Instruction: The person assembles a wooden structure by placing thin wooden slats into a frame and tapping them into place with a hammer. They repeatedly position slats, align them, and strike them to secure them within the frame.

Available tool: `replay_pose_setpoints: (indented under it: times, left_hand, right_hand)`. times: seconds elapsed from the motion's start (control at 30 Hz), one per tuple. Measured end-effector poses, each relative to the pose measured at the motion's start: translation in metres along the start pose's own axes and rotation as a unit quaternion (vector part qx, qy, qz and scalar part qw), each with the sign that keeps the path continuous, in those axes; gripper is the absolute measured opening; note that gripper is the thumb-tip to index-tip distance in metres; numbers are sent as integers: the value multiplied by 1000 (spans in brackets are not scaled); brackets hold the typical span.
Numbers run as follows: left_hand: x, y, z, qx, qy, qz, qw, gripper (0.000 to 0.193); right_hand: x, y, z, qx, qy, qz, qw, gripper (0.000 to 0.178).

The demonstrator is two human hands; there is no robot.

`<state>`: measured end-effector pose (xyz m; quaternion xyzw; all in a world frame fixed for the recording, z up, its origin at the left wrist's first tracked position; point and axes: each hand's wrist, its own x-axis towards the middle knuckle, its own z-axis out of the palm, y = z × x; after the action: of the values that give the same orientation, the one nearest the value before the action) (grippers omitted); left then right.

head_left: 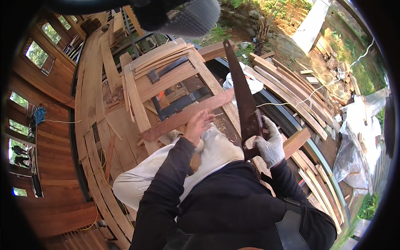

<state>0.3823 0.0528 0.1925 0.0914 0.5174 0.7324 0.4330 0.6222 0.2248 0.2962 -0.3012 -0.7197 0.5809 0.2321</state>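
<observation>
While saw (pixel 245 96) points forward | long axis leans left | perhaps raised

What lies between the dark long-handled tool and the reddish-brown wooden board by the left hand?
Mainly a flat brown wooden plank, then a dark metal bar, as the head view shows.

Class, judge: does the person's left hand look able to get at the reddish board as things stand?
Probably yes: the left hand seems empty and appears at the near edge of the reddish board, with nothing visible between; the saw is in the gloved right hand.
</observation>
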Motion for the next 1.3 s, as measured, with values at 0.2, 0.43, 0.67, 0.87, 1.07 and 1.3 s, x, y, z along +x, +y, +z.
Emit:
replay_pose_setpoints:
  times: [0.2,0.43,0.67,0.87,1.07,1.3]
  left_hand:
    - [23,-22,63,-182,48,-24,982,49]
    - [87,-33,81,-228,107,-11,968,40]
    - [162,-32,62,-142,133,-70,978,49]
    - [261,27,-79,517,338,265,740,35]
    - [324,50,-130,639,212,166,721,37]
    - [346,54,-125,670,196,7,716,62]
  right_hand:
    - [23,16,59,29,-69,-19,997,69]
    - [17,42,63,144,-104,-110,978,79]
    - [91,51,82,143,-1,48,989,23]
    - [104,69,87,19,-21,23,999,22]
    - [108,73,97,-68,-39,31,996,19]
    - [102,82,106,5,-30,117,993,20]
